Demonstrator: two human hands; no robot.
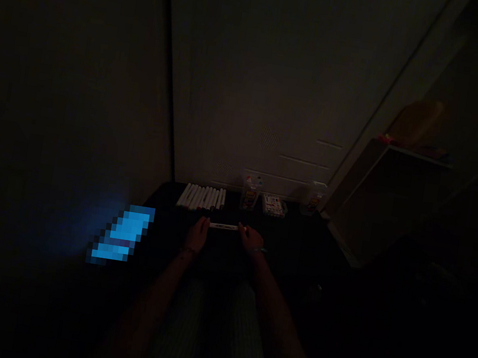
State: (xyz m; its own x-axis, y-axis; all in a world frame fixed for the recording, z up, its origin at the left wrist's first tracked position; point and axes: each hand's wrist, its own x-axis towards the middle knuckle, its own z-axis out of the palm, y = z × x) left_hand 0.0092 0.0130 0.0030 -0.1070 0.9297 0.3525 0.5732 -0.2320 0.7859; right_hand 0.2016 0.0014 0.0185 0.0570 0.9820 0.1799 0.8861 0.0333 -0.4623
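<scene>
In dim light a white marker (223, 226) lies level between my two hands, dark print along its barrel. The fingers of my left hand (198, 234) are closed on its left end. My right hand (250, 239) grips the other end, fingers closed. Just beyond my left hand, several white markers (203, 197) lie side by side in a row on the dark table (219, 254). Behind my right hand stands a clear plastic case (250, 194) with a few coloured tips showing at its top. A flat case (273, 206) with small coloured marks rests beside it.
Another clear case (314, 199) stands at the table's back right corner. A pale wall panel (253, 85) rises behind the table. To the left is a blurred-out bright blue screen (122, 236). A shelf (420, 155) with a rounded yellowish object (418, 122) is on the right.
</scene>
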